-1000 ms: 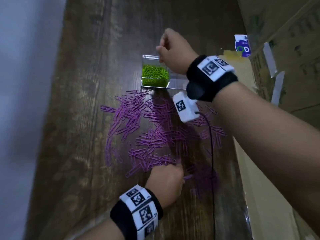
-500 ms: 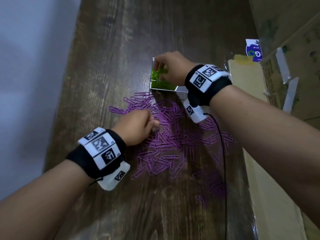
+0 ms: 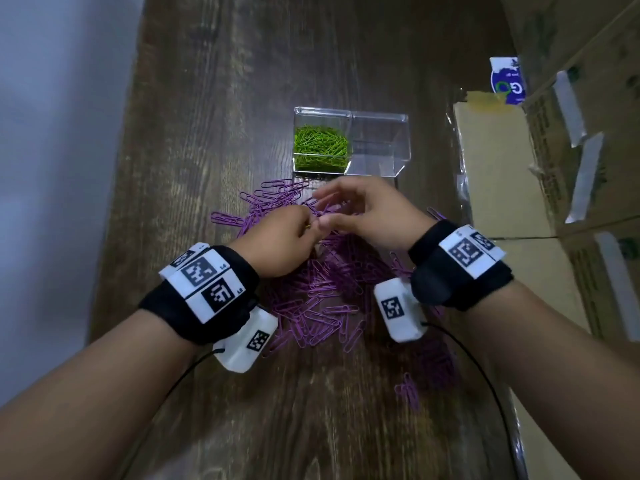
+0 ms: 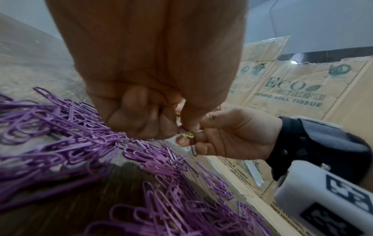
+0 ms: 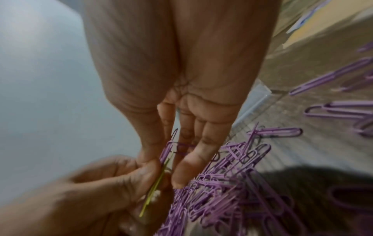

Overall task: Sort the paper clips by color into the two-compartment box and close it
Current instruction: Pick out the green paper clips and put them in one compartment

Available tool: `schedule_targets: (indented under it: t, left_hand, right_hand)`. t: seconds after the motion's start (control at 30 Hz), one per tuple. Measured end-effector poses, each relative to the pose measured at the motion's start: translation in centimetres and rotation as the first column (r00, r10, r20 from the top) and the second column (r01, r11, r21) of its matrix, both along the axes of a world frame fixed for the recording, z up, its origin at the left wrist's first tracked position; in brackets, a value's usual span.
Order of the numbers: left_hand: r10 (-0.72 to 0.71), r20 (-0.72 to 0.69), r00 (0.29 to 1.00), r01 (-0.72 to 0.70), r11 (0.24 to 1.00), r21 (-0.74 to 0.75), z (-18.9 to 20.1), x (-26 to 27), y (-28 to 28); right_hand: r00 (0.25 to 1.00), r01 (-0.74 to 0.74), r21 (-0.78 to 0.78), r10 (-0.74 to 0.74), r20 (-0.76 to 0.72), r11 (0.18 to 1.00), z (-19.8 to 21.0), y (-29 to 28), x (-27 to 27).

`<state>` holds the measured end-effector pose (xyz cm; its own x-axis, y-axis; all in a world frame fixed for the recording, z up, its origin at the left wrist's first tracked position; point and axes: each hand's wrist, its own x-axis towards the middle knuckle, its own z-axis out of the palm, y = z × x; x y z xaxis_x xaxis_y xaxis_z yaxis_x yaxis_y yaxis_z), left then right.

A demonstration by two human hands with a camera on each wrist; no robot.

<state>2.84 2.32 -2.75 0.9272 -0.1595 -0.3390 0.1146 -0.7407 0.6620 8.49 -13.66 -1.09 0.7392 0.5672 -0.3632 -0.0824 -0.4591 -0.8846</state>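
a green clip [image 5: 155, 186] hooked to a purple clip [image 4: 190, 144] is pinched by the left hand [image 3: 277, 245] and right hand [image 3: 367, 220] above the purple pile [image 3: 311, 306]; untangling is judged under way. next, the green is to be pulled free and dropped among the green clips [image 3: 320, 145] in the open clear box [image 3: 381, 133]. cardboard carton [image 4: 302, 95] print reads "eco hygiene jumbo roll tissue".

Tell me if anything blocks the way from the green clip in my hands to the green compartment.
Nothing visible does. The green clip, pinched between both hands, sits just short of the open box; only loose purple clips lie on the table between.
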Motion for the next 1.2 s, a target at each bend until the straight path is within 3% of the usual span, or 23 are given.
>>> schedule_targets:
  t: [0.13,0.27,0.37,0.43,0.53,0.63,0.87,0.97,1.2]
  left_hand:
    - [-0.057,-0.032,0.998,0.056,0.998,-0.013,0.1,0.2,-0.1]
    - [-0.059,-0.075,0.995,0.047,0.987,-0.151,0.3,-0.2,0.1]
    - [0.022,-0.176,0.984,-0.073,0.954,-0.289,-0.5,-0.8,0.3]
    - [0.095,-0.312,0.945,-0.227,0.878,-0.421,-1.0,-1.1,0.3]
    - [0.079,-0.419,0.905,-0.321,0.772,-0.548,-1.3,-1.3,0.3]
    - [0.035,-0.444,0.895,-0.327,0.729,-0.601,-1.3,-1.3,0.3]
    - [0.07,-0.462,0.884,-0.379,0.685,-0.622,-0.8,-1.0,0.2]
    - [0.094,-0.529,0.843,-0.478,0.581,-0.659,-0.7,-1.0,0.4]
    - [0.118,-0.591,0.798,-0.595,0.315,-0.74,-0.2,-0.8,0.3]
  right_hand:
    - [0.986,0.121,0.082,-0.11,-0.126,0.989,-0.5,-0.1,-0.2]
    - [0.948,0.25,0.101,-0.222,-0.226,0.963,-0.8,-0.5,0.1]
    - [0.934,0.272,0.127,-0.229,-0.274,0.954,-0.8,-0.8,0.2]
    - [0.933,0.268,0.134,-0.222,-0.284,0.954,-0.7,-0.9,0.2]
    - [0.961,0.241,0.005,-0.238,-0.142,0.971,-1.2,-0.8,0.2]
    - [0.984,0.176,-0.143,-0.171,0.044,0.974,-1.7,-0.7,0.2]
    - [0.983,0.015,-0.074,-0.001,0.186,0.997,-0.4,0.1,-0.6]
    - [0.973,0.045,-0.053,-0.031,0.23,0.998,-0.3,0.5,-0.8]
    - [0.973,0.201,0.125,-0.213,0.092,0.972,-1.2,0.8,-1.4]
